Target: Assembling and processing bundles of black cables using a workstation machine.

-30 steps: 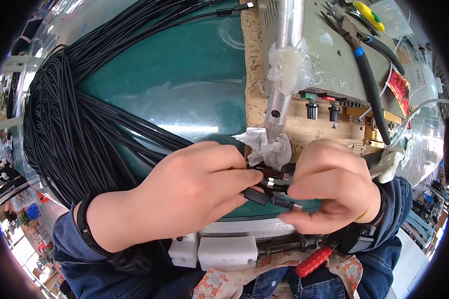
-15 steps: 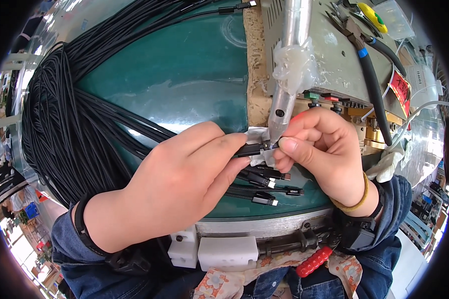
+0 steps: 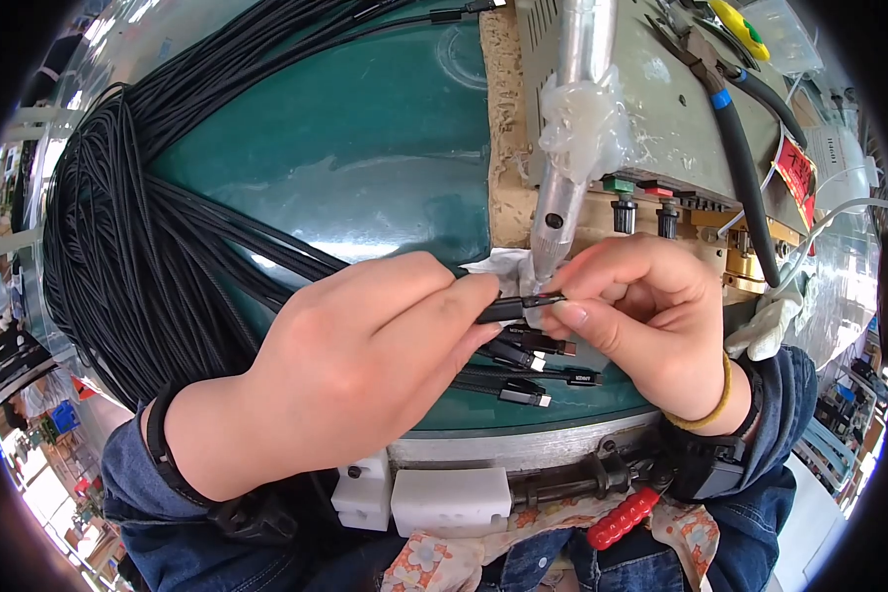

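My left hand [image 3: 365, 345] is closed, pinching a black cable connector [image 3: 503, 311] between thumb and forefinger. My right hand [image 3: 651, 316] pinches the thin dark end piece [image 3: 545, 299] that sticks out of this connector; its exact kind is too small to tell. Just above the fingertips, the tapered tip of a metal tube nozzle [image 3: 555, 222] points down, with a lump of clear hardened glue [image 3: 587, 123] around its shaft. Crumpled whitish material [image 3: 508, 264] lies behind the connector. Under my hands, several black cable plugs [image 3: 525, 392] rest on the green mat [image 3: 365, 148].
A large bundle of black cables [image 3: 118, 247] covers the left side. At the right stands a grey metal box [image 3: 661, 109] with pliers [image 3: 725, 128] on top and green and red terminals [image 3: 666, 202] below. A red-handled clamp [image 3: 622, 518] and white blocks [image 3: 451, 500] line the front edge.
The connector and my fingertips have come down slightly, away from the nozzle tip. My right hand has lowered, so the terminals behind it show more fully.
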`<state>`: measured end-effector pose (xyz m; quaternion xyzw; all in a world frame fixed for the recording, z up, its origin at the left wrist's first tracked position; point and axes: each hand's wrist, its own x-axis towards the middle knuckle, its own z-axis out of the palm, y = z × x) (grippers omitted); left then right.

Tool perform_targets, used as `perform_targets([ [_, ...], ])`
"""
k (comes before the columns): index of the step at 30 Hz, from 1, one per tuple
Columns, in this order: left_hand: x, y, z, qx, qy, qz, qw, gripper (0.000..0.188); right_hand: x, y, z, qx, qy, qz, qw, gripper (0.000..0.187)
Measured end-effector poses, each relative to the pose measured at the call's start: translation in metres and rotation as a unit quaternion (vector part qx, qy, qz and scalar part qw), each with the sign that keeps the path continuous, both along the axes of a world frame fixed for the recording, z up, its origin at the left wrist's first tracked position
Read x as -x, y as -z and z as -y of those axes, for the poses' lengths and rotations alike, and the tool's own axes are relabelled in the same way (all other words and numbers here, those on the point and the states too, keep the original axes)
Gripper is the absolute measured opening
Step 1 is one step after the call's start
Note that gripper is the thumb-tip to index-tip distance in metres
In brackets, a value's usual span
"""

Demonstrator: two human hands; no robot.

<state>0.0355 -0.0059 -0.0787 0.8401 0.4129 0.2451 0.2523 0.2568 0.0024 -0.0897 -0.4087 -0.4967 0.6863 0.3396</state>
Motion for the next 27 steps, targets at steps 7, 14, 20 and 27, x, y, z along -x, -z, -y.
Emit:
perform_targets([
  [7,0.006,0.002,-0.001,-0.109,0.064,-0.018,0.992,0.031,-0.005,-0.009,-0.008,0.133,-0.044,-0.04,0.989,0.012],
  [14,0.006,-0.005,0.002,-0.054,0.063,-0.049,0.995,0.036,-0.009,-0.002,-0.003,0.023,-0.088,-0.014,0.996,0.01],
  [20,0.001,-0.001,-0.002,0.002,0.036,0.039,0.999,0.034,-0.009,-0.002,-0.001,-0.05,-0.072,-0.027,0.996,0.008],
  [27,0.004,-0.005,0.001,-0.116,0.074,0.001,0.991,0.036,-0.012,-0.004,-0.003,0.064,-0.07,-0.1,0.99,0.006],
])
